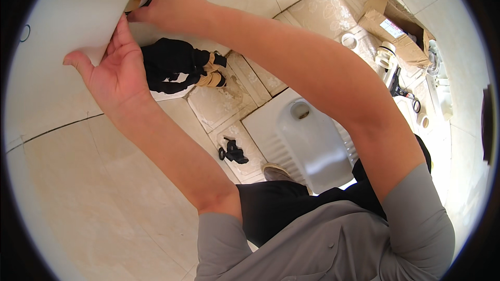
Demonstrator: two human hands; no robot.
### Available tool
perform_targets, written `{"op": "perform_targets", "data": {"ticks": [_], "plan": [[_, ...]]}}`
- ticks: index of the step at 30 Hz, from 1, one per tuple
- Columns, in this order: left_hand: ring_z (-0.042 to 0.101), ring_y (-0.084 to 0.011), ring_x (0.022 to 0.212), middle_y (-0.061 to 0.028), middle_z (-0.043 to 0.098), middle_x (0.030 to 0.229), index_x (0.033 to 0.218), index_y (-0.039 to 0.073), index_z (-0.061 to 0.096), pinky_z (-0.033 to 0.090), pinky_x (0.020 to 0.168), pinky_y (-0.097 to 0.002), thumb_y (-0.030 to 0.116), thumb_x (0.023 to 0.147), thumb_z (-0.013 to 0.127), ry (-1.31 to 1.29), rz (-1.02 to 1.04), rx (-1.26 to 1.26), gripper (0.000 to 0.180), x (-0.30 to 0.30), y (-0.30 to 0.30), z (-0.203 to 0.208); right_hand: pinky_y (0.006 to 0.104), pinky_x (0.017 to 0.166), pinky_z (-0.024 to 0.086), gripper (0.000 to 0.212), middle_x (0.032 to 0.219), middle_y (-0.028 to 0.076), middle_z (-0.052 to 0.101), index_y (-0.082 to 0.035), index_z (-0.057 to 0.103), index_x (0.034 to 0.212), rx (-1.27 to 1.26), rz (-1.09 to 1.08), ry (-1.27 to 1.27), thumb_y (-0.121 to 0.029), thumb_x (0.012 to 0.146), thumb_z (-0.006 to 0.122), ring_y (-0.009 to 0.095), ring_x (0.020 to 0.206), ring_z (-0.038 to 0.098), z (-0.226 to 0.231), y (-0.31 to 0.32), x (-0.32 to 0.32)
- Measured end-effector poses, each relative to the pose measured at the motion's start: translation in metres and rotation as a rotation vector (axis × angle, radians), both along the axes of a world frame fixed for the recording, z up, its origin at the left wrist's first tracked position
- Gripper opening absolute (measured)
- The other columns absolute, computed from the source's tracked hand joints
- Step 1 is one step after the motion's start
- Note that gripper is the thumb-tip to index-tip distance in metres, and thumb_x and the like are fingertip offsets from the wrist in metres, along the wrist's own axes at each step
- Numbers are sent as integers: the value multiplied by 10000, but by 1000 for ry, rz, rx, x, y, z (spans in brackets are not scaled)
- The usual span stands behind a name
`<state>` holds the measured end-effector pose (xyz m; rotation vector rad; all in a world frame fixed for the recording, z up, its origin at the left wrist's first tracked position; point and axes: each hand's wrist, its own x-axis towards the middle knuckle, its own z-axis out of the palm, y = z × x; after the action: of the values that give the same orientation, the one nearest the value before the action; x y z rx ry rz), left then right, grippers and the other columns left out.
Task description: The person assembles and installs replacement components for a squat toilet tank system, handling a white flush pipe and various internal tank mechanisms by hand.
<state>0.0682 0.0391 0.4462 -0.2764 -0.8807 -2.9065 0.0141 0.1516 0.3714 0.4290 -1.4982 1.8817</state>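
At the upper left, a smooth white panel or fixture body (73,15) fills the corner. My left hand (119,73) is open at its lower edge, palm turned up and thumb spread, with the fingertips reaching against its underside. Close above it, my right hand (169,2) is closed round a fitting (136,2) with a black ring and a yellowish inner face, beside the panel's edge. Part of that fitting and some right fingertips are hidden. Below the hands lies a black bag or cloth bundle (169,62), next to tan-and-black gloves (211,75).
A squat toilet (307,140) is set in the tiled floor, with my shoe (276,172) beside it. Small black parts (234,152) lie left of it. To the right are an opened cardboard box (398,31), white pipe fittings (385,54) and a black tool (398,84).
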Motion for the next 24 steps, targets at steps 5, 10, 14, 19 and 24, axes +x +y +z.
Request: {"op": "perform_targets", "data": {"ticks": [5,10,14,19,24], "plan": [[454,-387,1346,-173,491,1427,1395,-69,415,372,1176,-566,387,930,667,21,70,-100,698,3,3,2,379,889,543,604,1082,199,702,35,654,1172,124,186,-166,-226,659,837,321,1016,682,-1,3,-3],[456,-390,1349,-177,500,1427,1379,-84,433,364,1178,-569,375,936,661,8,99,-117,677,3,10,1,358,859,546,585,1037,190,717,25,668,1154,39,176,-100,-276,675,817,295,969,697,-2,-1,-15],[464,-388,1338,-181,500,1412,1380,-80,420,387,1168,-565,395,937,655,25,108,-130,690,4,7,0,360,853,545,603,1028,189,719,7,651,1184,69,182,-85,-313,695,801,296,958,699,-2,-6,-17],[465,-389,1337,-183,498,1413,1383,-81,414,389,1166,-568,393,938,653,35,83,-129,692,3,4,0,369,852,542,638,1028,189,718,-20,618,1239,171,222,-101,-358,723,781,305,955,697,-2,-2,-11],[441,-394,1366,-181,501,1445,1402,-87,420,326,1192,-573,396,948,636,48,112,-168,697,2,6,-1,379,851,540,672,1028,189,717,-47,584,1294,244,237,-98,-404,752,761,315,952,694,-1,8,-10]]}}
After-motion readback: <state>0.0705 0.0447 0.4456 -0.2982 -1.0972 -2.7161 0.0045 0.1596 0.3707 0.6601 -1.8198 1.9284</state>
